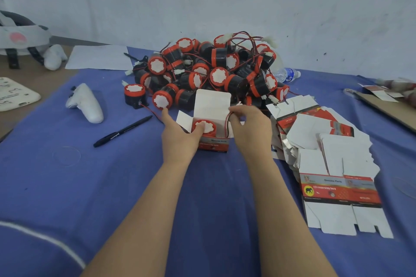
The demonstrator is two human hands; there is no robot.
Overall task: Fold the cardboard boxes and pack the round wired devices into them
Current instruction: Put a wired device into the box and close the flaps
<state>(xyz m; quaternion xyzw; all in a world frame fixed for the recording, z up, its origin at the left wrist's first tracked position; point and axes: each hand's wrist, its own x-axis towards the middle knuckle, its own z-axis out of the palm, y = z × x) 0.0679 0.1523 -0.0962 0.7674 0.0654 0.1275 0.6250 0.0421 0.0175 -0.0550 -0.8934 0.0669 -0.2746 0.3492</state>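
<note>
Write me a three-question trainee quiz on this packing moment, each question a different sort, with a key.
1. True or false: a round device already sits inside the open box.
2. What is the right hand pinching?
A) the black pen
B) the red and black wires of the device in the box
C) a flat unfolded box
3. Fill in the blank: the unfolded flat boxes lie on the blue cloth to the ___ of the open box.

Key: 1 true; 2 B; 3 right.
</note>
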